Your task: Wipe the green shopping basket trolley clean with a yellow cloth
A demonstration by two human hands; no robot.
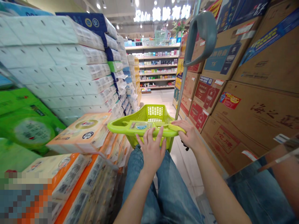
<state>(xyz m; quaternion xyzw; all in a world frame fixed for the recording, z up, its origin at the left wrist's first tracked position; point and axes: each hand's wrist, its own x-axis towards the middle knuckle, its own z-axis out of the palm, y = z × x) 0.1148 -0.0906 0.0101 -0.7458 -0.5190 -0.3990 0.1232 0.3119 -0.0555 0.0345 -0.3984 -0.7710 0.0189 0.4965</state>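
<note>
A lime-green shopping basket (140,115) with holes in its sides stands in front of my knees, and no goods show inside it. My left hand (151,152) lies over its near rim with the fingers spread, beside a small label (141,125). At the right end of that rim, my right hand (188,134) is closed around a yellow-green handle (177,128). A metal pole rises next to my right hand and ends in a grey loop grip (211,37), which neither hand touches.
White tissue packs (53,56) are stacked high on the left, with orange tissue packs (81,129) lower and nearer. Cardboard cartons (268,115) form a wall on the right. Ahead, the aisle floor (156,97) leads to stocked shelves (158,65).
</note>
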